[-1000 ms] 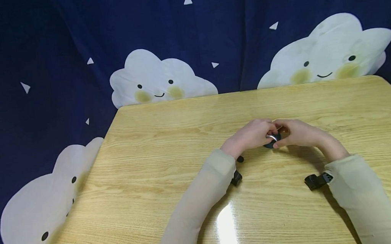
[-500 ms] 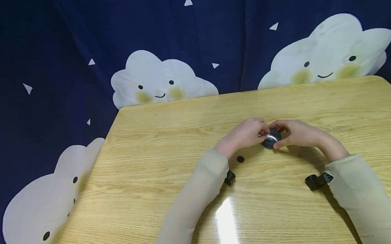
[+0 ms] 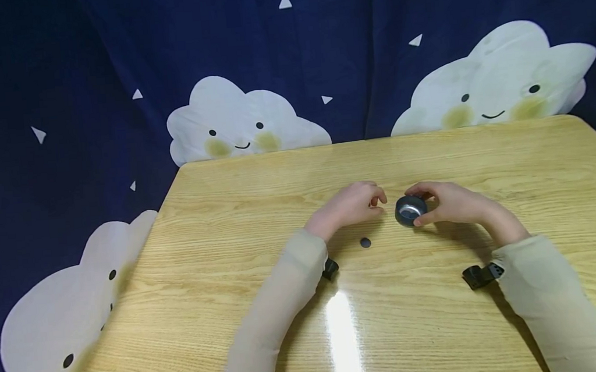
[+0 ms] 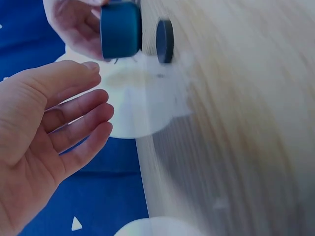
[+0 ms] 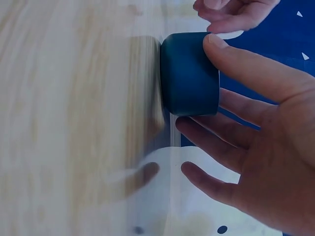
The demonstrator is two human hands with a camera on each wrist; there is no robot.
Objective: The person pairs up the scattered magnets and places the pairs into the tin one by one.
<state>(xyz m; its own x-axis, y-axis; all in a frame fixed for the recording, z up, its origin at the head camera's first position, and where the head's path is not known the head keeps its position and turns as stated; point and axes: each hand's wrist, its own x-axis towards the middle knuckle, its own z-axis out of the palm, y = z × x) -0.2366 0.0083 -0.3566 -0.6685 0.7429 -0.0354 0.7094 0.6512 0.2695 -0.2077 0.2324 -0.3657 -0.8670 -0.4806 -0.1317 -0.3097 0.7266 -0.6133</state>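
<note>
My right hand (image 3: 449,202) grips a short, round, dark blue cup (image 3: 401,216) with a shiny metal inside, its mouth facing up toward the head camera. In the right wrist view the thumb lies at the rim of the cup (image 5: 189,76), with fingers on the opposite side and its base close to the tabletop. My left hand (image 3: 353,205) hovers just left of the cup, holding nothing; its fingers (image 4: 81,123) are loosely bent in the left wrist view. A small black disc (image 3: 365,242) lies on the table between the left forearm and the cup.
The wooden table (image 3: 238,231) extends to every side of the hands. A dark blue curtain (image 3: 350,42) with printed clouds hangs behind it and along the left. Black wrist cameras, such as the right one (image 3: 477,277), stick out below the sleeves.
My left hand has drawn away from the cup to the left, uncovering its mouth and the black disc. The right hand keeps its grip, and the cup has shifted slightly left.
</note>
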